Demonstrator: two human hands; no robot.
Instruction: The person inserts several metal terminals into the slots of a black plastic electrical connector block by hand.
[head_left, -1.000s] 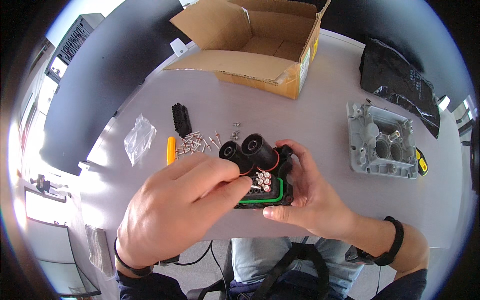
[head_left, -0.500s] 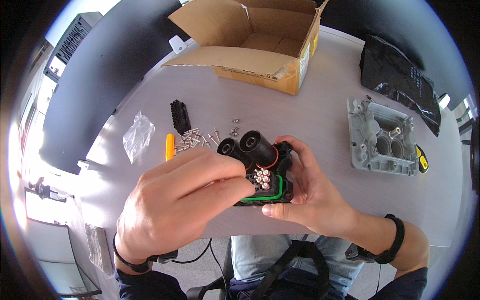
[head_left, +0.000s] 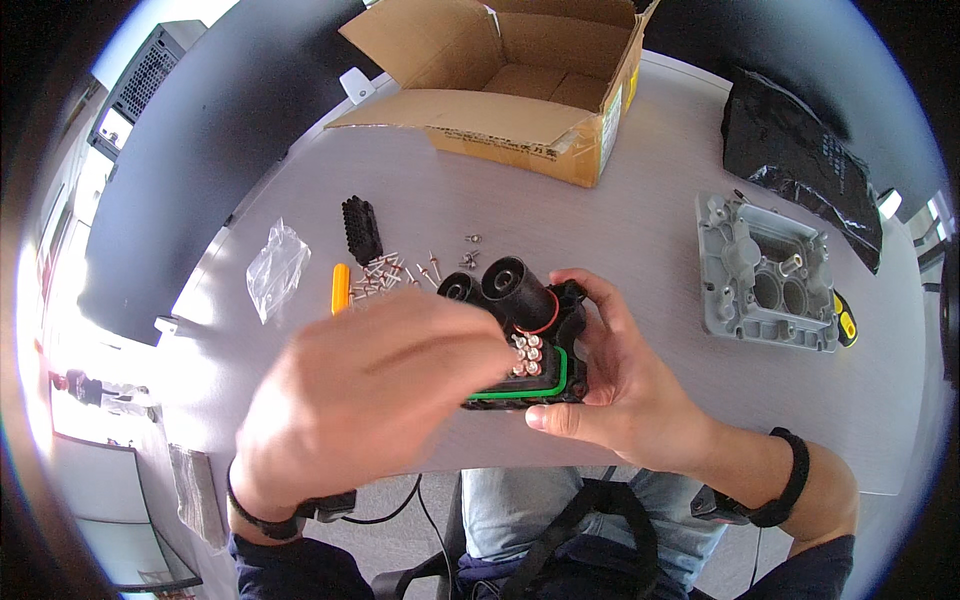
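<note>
My right hand [head_left: 630, 400] is wrapped round the right end of a black plastic connector housing [head_left: 575, 325], thumb at its near edge and fingers behind. Two black cylinders [head_left: 517, 295] stand up from the housing, the right one with a red ring at its base. A green seal [head_left: 540, 391] runs along the near side. Several silver contact pins [head_left: 527, 355] with reddish bands stick up inside it. Over the housing's left part, my left hand [head_left: 375, 375] is blurred, its fingers closed together. Its fingertips are partly hidden, so anything between them cannot be made out.
Loose pins [head_left: 380, 275] lie beyond my left hand, beside a yellow-orange handle [head_left: 341, 288], a black ribbed block [head_left: 361, 230] and a clear bag [head_left: 277, 270]. Small screws [head_left: 469, 260] lie mid-table. An open cardboard box [head_left: 520, 150], grey metal housing [head_left: 735, 270] and black bag [head_left: 800, 160] stand farther off.
My left hand has lifted slightly and shifted a little right over the housing, blurring as it moves. My right hand keeps its hold on the housing.
</note>
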